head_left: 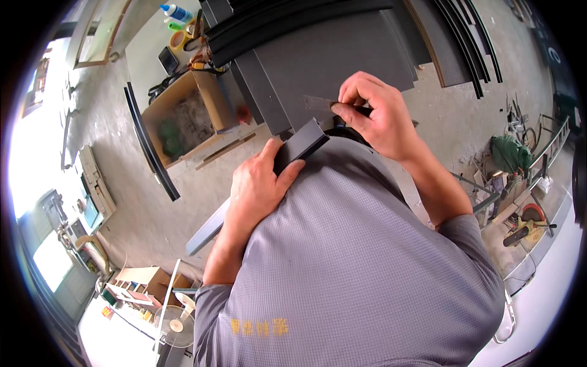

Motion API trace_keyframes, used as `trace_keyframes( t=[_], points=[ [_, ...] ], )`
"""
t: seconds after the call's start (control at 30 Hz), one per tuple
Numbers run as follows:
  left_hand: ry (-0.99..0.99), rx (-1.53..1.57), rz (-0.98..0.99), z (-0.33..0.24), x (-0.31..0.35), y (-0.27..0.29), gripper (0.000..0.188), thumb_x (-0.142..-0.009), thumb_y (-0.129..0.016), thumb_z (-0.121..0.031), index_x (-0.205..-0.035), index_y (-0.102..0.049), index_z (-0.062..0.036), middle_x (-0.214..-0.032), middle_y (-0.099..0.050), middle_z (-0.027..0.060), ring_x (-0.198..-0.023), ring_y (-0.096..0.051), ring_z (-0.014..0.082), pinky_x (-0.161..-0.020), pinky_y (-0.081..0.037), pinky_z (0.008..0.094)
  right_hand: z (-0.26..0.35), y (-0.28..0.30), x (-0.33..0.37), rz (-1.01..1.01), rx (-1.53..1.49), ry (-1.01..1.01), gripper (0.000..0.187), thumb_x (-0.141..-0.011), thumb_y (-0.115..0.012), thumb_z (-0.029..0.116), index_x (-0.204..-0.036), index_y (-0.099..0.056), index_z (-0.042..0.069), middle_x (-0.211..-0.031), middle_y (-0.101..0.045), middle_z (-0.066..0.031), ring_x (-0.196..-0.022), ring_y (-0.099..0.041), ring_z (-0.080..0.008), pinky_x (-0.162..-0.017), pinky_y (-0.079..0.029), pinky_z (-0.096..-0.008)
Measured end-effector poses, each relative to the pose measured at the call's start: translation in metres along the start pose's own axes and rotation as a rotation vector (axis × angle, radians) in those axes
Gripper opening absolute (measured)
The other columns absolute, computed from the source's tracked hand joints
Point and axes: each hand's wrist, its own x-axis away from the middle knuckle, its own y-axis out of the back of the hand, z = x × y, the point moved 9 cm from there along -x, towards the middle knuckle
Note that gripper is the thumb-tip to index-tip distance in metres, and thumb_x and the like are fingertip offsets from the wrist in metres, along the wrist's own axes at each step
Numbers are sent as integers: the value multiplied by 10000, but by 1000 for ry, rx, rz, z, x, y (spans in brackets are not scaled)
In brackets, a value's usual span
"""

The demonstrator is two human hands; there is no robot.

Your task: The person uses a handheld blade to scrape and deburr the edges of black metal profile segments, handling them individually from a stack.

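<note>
My left hand point(260, 182) is closed around a long dark grey profile bar point(301, 145), fingers on one side and thumb on the other. Its cut end points up and to the right, in front of my chest; the paler far length runs down left behind my forearm. In my right hand point(380, 116), just right of that end, is what looks like a putty knife point(318, 103). Its thin flat blade sticks out to the left between thumb and fingers, apart from the bar, and a dark handle shows under the palm.
Dark grey panels point(330, 52) lie ahead, with black strips point(293, 24) across them. On the left an open cardboard box point(217, 101) stands beside curved-looking black strips point(150, 144). Tape rolls point(178, 40) and a bottle point(177, 13) sit behind it. A fan point(175, 324) is at lower left.
</note>
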Motion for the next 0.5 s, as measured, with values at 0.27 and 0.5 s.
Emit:
trace_keyframes(
  t=[0.27, 0.5],
  points=[
    [40, -48, -13, -4, 6, 3, 503, -974, -709, -487, -1140, -609, -23, -881, -724, 205, -865, -716, 407, -782, -555, 487, 25, -7, 6, 119, 330, 77, 216, -896, -804, 131, -856, -611, 43, -837, -632, -64, -628, -588, -251, -574, -467, -359],
    [48, -54, -1, -2, 6, 1, 497, -975, -711, -490, -1114, -606, -24, -859, -725, 190, -851, -723, 387, -769, -560, 477, 31, -15, 10, 135, 374, 127, 228, -882, -811, 142, -848, -606, 45, -844, -630, -53, -620, -595, -266, -561, -460, -377]
  ],
)
